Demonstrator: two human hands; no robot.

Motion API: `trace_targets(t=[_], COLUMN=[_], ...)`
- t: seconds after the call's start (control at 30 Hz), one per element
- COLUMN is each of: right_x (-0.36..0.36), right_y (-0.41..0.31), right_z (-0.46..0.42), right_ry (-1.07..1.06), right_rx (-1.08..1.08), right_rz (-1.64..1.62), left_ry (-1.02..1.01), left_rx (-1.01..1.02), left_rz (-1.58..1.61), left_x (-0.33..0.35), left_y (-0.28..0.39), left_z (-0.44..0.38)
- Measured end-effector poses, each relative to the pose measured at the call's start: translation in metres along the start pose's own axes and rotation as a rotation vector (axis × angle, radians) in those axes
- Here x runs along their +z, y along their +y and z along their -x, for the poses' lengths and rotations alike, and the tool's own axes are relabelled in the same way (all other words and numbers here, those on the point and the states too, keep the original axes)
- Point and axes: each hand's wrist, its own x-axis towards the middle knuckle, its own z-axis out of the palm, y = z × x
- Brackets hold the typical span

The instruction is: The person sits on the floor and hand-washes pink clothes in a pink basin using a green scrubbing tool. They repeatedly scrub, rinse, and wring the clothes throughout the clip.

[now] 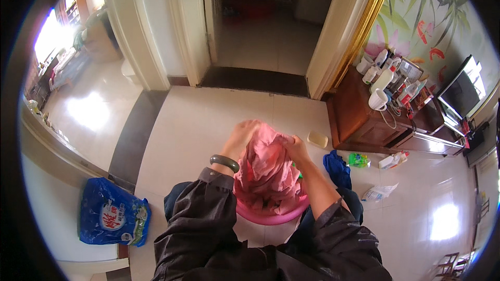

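Both my hands hold up a crumpled pink cloth (269,164) in front of me. My left hand (243,134) grips its upper left edge, somewhat blurred, with a dark bangle on the wrist. Its upper right edge is pinched by my right hand (295,149). The lower folds hang into a pink plastic basin (269,218) on the floor between my knees. Only the basin's front rim shows clearly; the cloth hides most of its inside. A bit of green peeks out behind the cloth's right side.
A large blue detergent bag (113,212) leans at the left wall. To the right lie a blue cloth (338,169), a green bottle (358,160), a white bottle (392,160), a plastic packet (379,192) and a cream dish (317,139). A wooden cabinet (359,125) holds bottles and a white mug (377,99).
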Motion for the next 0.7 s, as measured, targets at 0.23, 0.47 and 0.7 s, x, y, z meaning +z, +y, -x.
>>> trace_targets(t=[0.23, 0.47, 0.7], right_x=[-0.021, -0.015, -0.006], right_y=[0.089, 0.141, 0.190], right_z=[-0.040, -0.040, -0.050], right_ry=[0.099, 0.117, 0.037], right_rx=[-0.072, 0.236, 0.488], right_rz=[-0.179, 0.505, 0.314], left_ry=[-0.031, 0.085, -0.210], left_rx=[-0.201, -0.195, -0.318], left_rz=[-0.230, -0.045, 0.312], left_x=[-0.035, -0.069, -0.044], left_y=[-0.117, -0.207, -0.227], left_z=[0.007, -0.004, 0.000])
